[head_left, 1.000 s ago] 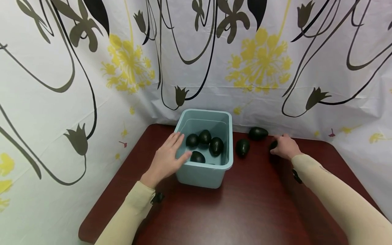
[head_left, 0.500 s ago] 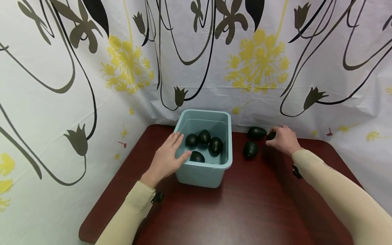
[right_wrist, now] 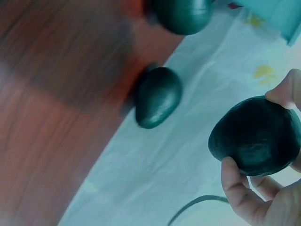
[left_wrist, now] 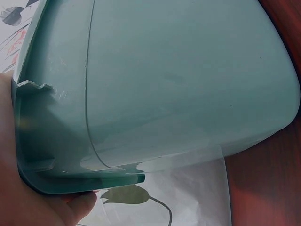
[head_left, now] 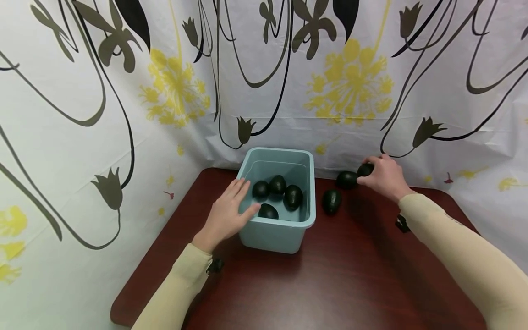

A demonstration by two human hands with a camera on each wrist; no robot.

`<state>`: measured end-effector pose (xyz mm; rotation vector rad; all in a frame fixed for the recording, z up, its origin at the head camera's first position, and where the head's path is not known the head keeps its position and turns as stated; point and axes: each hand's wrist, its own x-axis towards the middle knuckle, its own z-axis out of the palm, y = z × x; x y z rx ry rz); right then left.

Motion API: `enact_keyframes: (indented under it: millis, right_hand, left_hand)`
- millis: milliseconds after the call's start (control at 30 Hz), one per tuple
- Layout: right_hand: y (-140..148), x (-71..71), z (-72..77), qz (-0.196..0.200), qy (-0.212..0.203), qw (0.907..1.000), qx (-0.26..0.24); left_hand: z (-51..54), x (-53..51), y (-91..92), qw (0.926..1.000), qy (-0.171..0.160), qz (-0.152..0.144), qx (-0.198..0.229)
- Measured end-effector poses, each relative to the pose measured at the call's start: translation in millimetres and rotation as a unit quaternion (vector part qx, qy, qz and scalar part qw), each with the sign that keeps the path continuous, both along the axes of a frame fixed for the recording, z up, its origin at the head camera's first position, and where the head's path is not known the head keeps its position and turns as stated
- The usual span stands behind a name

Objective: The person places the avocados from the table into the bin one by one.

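My right hand [head_left: 387,178] grips a dark green avocado [head_left: 365,170] between thumb and fingers, above the table near its back edge. The right wrist view shows this avocado [right_wrist: 254,136] clear of the surface. Two more avocados lie on the table to the left: one at the back [head_left: 347,179] and one closer to the bin [head_left: 332,201]. My left hand [head_left: 226,215] rests on the left rim of a light blue plastic bin [head_left: 274,222], fingers straight. Several avocados [head_left: 293,197] sit on the bin's floor. Close up, the bin's outer wall [left_wrist: 178,84] fills the left wrist view.
A dark red-brown table [head_left: 330,279] carries the bin and the loose avocados. White cloth [head_left: 272,123] with printed flowers and vines hangs behind the table and along its left side, right up against the back edge.
My right hand has lifted an avocado off the table and moved it slightly up and back. The nearer loose avocado has rolled a little. My left hand stays on the bin.
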<state>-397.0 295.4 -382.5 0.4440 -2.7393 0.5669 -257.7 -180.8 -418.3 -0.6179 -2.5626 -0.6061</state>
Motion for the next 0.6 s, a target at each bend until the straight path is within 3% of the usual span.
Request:
enact_keyframes:
  millis: [367,600]
  right_hand:
    - [-32,18.9,39.4,0.023,0.043,0.9983,-0.033]
    - [-56,28.4,65.1,0.048,0.065,0.9932,-0.084]
  left_hand:
    - [-2.4,1.9,1.2,0.9999,-0.011,0.001,-0.001]
    - [2.0,3.0,1.0,1.0,-0.007,-0.002,0.006]
